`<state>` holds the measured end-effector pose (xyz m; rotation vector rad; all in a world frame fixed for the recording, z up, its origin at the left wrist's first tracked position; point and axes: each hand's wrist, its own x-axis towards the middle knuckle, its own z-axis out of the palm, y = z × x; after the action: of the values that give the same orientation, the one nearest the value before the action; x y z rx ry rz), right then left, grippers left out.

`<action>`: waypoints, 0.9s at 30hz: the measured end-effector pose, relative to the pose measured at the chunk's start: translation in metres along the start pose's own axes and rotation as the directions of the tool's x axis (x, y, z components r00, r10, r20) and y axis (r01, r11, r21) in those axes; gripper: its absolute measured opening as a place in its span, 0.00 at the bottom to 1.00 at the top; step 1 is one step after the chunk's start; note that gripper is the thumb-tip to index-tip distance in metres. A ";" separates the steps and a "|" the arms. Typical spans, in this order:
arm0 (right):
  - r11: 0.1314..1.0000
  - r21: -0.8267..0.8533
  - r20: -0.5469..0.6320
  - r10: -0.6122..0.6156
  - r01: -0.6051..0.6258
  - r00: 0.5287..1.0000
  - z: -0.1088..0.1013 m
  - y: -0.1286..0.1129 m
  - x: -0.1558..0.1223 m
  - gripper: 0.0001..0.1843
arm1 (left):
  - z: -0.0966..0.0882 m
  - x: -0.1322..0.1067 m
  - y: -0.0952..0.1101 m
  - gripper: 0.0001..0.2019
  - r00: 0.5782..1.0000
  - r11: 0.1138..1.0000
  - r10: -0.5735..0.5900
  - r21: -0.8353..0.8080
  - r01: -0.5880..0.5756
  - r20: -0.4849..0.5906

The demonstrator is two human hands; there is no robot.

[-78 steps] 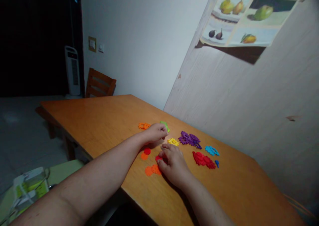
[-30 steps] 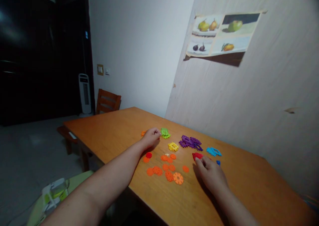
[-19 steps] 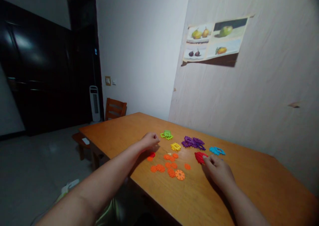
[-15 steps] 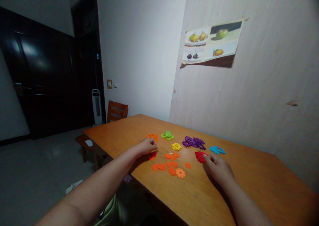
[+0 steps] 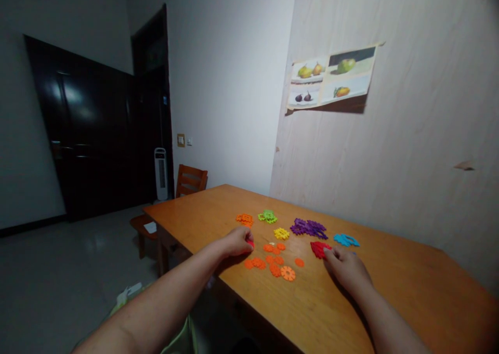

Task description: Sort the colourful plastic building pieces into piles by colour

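My left hand (image 5: 237, 241) is closed at the table's near left edge, with a red plastic snowflake disc (image 5: 250, 244) pinched in its fingers and partly hidden by them. Its fingertips face a loose group of orange snowflake discs (image 5: 275, 270). My right hand (image 5: 349, 267) is also closed, its thumb and fingers pressed on the near right end of a red pile of snowflake discs (image 5: 319, 249). How many red discs either hand grips is hidden.
Behind the hands lie piles of orange (image 5: 245, 219), green (image 5: 267, 216), yellow (image 5: 281, 233), purple (image 5: 309, 228) and blue discs (image 5: 346, 239) on the wooden table (image 5: 319, 307). A chair (image 5: 191, 180) stands past the far left side.
My left hand has come down over the red disc lying under it and now holds it. My right hand stays at the red pile. The view has shifted slightly.
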<state>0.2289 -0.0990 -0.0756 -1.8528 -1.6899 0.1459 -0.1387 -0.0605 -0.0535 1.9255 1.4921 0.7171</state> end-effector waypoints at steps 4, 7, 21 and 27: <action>1.000 0.009 0.028 0.027 -0.027 0.999 0.001 0.002 0.002 0.21 | 0.000 -0.001 -0.006 0.11 1.000 0.988 0.008 -0.153 -0.010 -0.013; 1.000 0.015 0.006 0.001 -0.001 1.000 0.002 0.003 0.002 0.21 | -0.001 -0.001 -0.010 0.11 1.000 0.961 -0.015 -0.275 0.018 0.016; 0.997 0.074 -0.012 -0.008 0.009 1.000 0.007 0.011 0.001 0.25 | -0.015 0.010 -0.015 0.16 0.998 0.784 -0.013 -0.620 0.044 0.055; 0.988 0.113 -0.189 0.125 -0.104 0.974 -0.002 0.007 0.003 0.27 | 0.000 0.031 0.012 0.11 0.999 0.853 -0.021 -0.521 0.036 0.036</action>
<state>0.2367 -0.0965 -0.0767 -1.8249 -1.4171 0.0918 -0.1243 -0.0326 -0.0429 1.4841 1.1481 0.9625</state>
